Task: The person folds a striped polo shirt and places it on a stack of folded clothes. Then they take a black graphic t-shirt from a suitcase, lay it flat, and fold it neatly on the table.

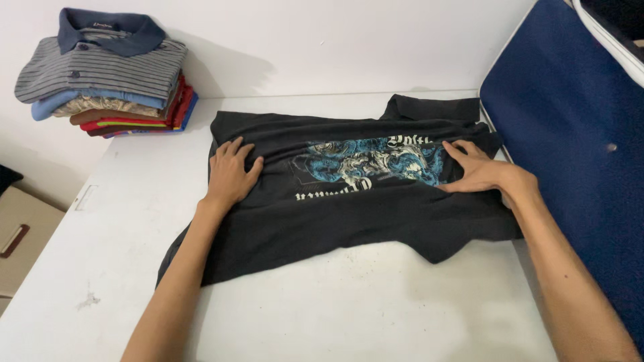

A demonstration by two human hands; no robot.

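Observation:
A black T-shirt (349, 214) with a blue and white print lies spread across the white table (376, 308), its print facing up. My left hand (231, 173) rests flat on the shirt's left part, fingers apart. Flat on the shirt's right part, at the edge of the print, lies my right hand (477, 167), fingers pointing left. Neither hand grips the cloth. A sleeve sticks out at the shirt's far right corner.
A stack of folded shirts (107, 74), a grey striped polo on top, sits at the table's far left corner against the white wall. A dark blue padded surface (570, 134) stands along the table's right edge. A beige cabinet (20, 234) is lower left.

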